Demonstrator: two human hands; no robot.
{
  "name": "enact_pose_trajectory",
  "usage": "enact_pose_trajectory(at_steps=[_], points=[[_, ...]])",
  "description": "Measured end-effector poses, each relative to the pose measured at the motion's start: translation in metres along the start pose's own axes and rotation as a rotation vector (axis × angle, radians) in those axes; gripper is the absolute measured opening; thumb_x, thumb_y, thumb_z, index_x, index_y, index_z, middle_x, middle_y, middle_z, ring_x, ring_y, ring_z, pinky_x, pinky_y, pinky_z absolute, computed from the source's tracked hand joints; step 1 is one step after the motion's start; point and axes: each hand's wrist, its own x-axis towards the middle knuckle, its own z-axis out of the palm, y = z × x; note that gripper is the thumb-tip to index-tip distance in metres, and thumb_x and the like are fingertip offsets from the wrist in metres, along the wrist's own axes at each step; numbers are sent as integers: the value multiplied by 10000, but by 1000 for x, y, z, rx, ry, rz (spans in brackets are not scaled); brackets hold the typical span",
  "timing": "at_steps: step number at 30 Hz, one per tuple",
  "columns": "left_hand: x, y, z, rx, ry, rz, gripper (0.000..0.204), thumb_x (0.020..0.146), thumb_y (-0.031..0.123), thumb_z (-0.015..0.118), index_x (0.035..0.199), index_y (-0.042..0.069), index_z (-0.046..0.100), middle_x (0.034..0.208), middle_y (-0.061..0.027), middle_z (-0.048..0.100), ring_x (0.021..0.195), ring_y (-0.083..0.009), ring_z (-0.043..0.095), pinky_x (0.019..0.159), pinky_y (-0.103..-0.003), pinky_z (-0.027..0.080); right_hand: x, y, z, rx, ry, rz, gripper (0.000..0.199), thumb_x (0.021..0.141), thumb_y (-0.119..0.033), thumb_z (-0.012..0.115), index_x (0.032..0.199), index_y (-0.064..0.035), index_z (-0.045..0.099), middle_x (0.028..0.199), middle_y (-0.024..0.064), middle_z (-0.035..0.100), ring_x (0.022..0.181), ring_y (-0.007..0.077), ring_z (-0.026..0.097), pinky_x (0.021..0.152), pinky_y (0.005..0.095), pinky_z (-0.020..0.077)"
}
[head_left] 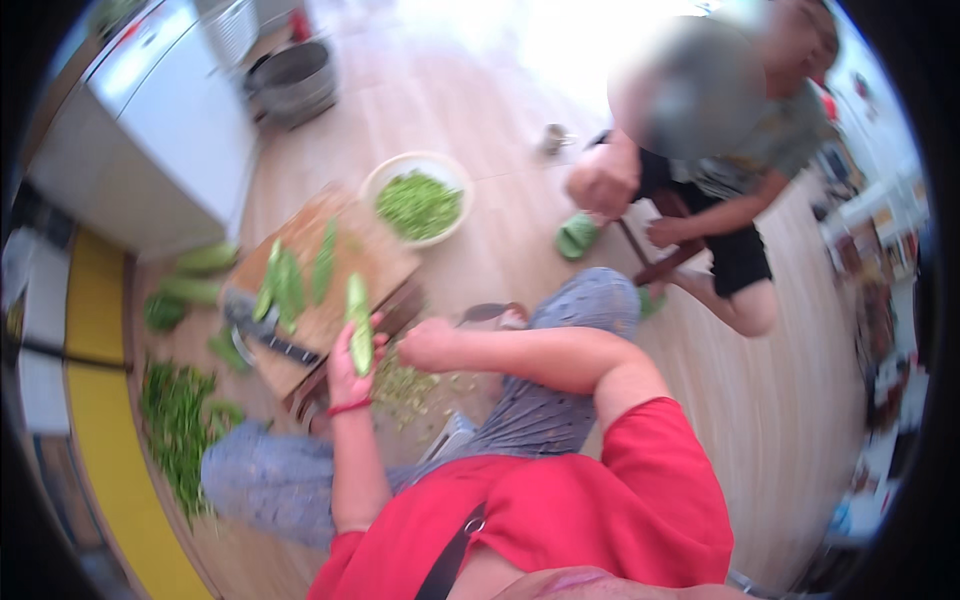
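My left hand [350, 362], a red band at its wrist, is wrapped round a long halved green vegetable [358, 322], cucumber-like, pale inner side up. Just right of it, my right hand [428, 345] is closed; what its fingers hold, if anything, cannot be made out. Beyond my left hand stands a thick wooden chopping board [345, 235] with several green pieces [288, 282] lying on it. A knife [275, 335] with a dark handle rests on the board's near left side. Past the board's far right corner sits a pale bowl [466, 205] of chopped greens [418, 204].
Pale scraps [405, 395] litter the floor below my hands. Green pods or peppers [178, 425] lie in a heap at left, with whole green vegetables [190, 290] beyond. A white cabinet [185, 130] and a dark bucket [295, 85] stand far left. Another person [740, 170] sits at far right.
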Motion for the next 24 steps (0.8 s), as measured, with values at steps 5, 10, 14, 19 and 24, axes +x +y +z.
enact_pose_trajectory(at_steps=[5,10,14,19,24], points=[[-8,0,20,113,85,1,330,910,278,388,1150,63,458,993,-105,611,627,-153,581,502,-263,466,-15,-2,-21,12,52,164,400,748,-476,567,656,-97,654,694,93,639,684,252,634,585,369,499],[-8,-2,15,148,59,-20,330,906,309,386,1127,80,472,1006,-99,608,643,-152,579,509,-268,479,-6,13,4,-46,67,156,413,730,-475,596,675,-67,641,693,99,639,695,255,634,586,361,495],[-9,2,18,152,92,-8,330,911,297,367,1128,71,471,964,-95,616,629,-157,578,496,-269,455,-4,12,9,22,146,126,424,780,-452,543,693,-46,632,693,123,634,699,271,630,614,375,490],[-8,2,14,144,87,-39,332,909,302,365,1111,66,482,959,-93,617,629,-158,577,504,-272,455,-7,6,-2,73,145,154,465,845,-440,433,677,-56,633,676,139,625,691,290,625,629,392,485],[-6,-2,17,110,75,-67,333,908,313,370,1110,71,478,951,-95,613,623,-158,566,507,-276,459,-12,8,-3,22,172,89,447,838,-429,455,662,-62,639,657,131,623,675,289,624,611,396,485]])
